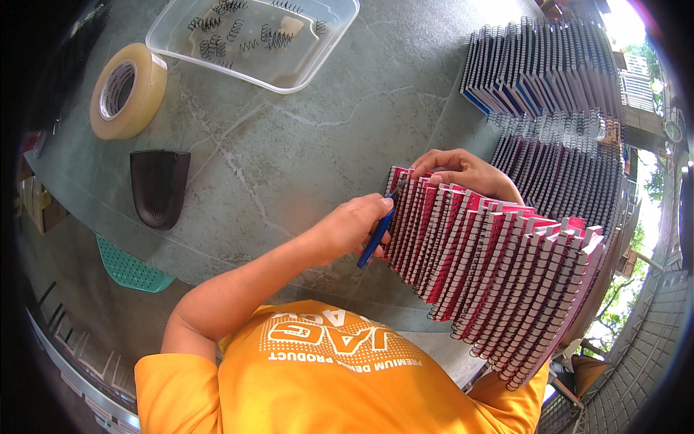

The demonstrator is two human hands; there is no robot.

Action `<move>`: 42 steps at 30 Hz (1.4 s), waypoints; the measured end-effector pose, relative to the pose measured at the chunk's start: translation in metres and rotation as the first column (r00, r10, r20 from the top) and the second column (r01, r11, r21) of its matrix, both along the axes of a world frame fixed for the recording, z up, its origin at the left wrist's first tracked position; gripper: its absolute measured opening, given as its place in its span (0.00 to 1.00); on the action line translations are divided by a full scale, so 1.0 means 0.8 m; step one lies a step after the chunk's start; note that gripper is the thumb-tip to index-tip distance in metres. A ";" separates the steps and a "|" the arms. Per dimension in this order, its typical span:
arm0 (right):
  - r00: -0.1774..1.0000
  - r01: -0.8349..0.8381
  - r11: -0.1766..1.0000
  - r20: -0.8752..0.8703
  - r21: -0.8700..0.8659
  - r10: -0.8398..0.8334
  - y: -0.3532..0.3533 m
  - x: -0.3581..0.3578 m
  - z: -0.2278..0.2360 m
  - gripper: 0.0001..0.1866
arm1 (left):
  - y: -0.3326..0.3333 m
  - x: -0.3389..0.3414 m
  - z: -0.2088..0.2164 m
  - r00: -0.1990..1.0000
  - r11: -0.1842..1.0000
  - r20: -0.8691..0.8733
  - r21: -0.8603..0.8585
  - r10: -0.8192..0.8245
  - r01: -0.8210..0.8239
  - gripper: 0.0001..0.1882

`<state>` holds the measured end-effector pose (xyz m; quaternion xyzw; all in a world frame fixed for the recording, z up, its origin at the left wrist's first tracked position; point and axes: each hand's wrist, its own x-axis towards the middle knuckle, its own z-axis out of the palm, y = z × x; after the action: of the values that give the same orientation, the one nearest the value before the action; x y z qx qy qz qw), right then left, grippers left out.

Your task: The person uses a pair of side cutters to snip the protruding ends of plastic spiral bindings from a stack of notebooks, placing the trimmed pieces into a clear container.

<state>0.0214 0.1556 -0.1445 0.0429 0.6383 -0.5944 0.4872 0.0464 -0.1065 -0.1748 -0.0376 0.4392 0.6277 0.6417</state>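
Observation:
A pair of blue-handled pliers (377, 235) is gripped in my left hand (353, 230). Their dark metal jaws meet the upper corner of the leftmost red notebooks (499, 253), beside the black coil bindings. These spiral notebooks stand packed in a long row, coils toward me, running from the table's middle to the lower right. My right hand (463, 172) reaches over the row from behind. Its bent fingers and thumb close on the top of the notebooks near the plier jaws. The exact bit of coil between the jaws is too small to make out.
Behind the red row stand more spiral notebooks (557, 159) and a blue-edged stack (535, 69). A clear plastic tub (293, 85) holds several short coil pieces. A tape roll (148, 90) and a dark, rounded pouch-like piece (159, 188) lie on the left. A teal perforated seat (130, 266) shows below the table edge.

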 end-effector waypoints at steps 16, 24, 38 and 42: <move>1.000 -0.004 1.000 -0.007 0.014 0.004 -0.002 -0.001 0.000 0.18 | 0.007 0.005 0.012 0.967 0.992 -0.253 -0.124 -0.016 -0.016 0.19; 1.000 0.020 1.000 0.001 0.003 -0.020 -0.002 0.001 0.000 0.18 | 0.014 0.017 0.003 0.880 0.986 -0.474 -0.159 -0.038 -0.043 0.20; 1.000 0.023 0.999 0.006 0.023 -0.023 -0.003 0.002 0.001 0.19 | 0.009 0.007 0.021 0.994 0.988 -0.017 -0.111 0.107 -0.108 0.23; 1.000 0.025 1.000 0.014 0.019 -0.025 -0.002 0.002 -0.001 0.19 | 0.011 0.016 0.006 0.975 0.987 -0.207 -0.118 0.083 -0.109 0.24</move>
<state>0.0228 0.1542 -0.1451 0.0598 0.6398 -0.5940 0.4840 0.0589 -0.0975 -0.1697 -0.0365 0.5391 0.6290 0.5589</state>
